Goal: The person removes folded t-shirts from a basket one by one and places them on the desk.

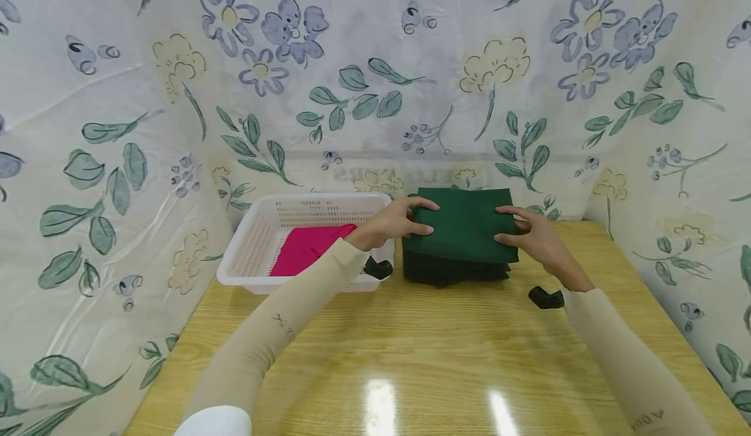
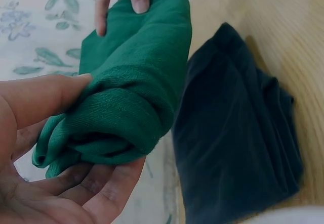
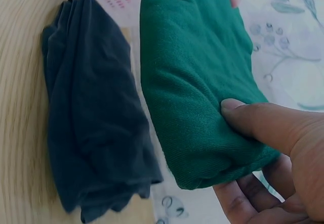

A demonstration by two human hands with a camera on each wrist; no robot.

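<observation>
A folded green cloth (image 1: 463,224) is held up between my two hands. My left hand (image 1: 388,222) grips its left end, thumb on one side and fingers underneath; the left wrist view shows that end's rolled layers (image 2: 116,118). At the opposite end, my right hand (image 1: 540,239) pinches the cloth, with the thumb pressed into it in the right wrist view. Below the green cloth lies a folded dark cloth (image 1: 454,272) on the wooden table, partly hidden in the head view. The two cloths appear apart in both wrist views.
A white perforated plastic basket (image 1: 235,263) stands left of the dark cloth, with a pink cloth (image 1: 305,247) inside. My left forearm crosses its front right corner. Floral sheeting (image 1: 352,45) hangs behind the wooden table (image 1: 352,351) and at both sides.
</observation>
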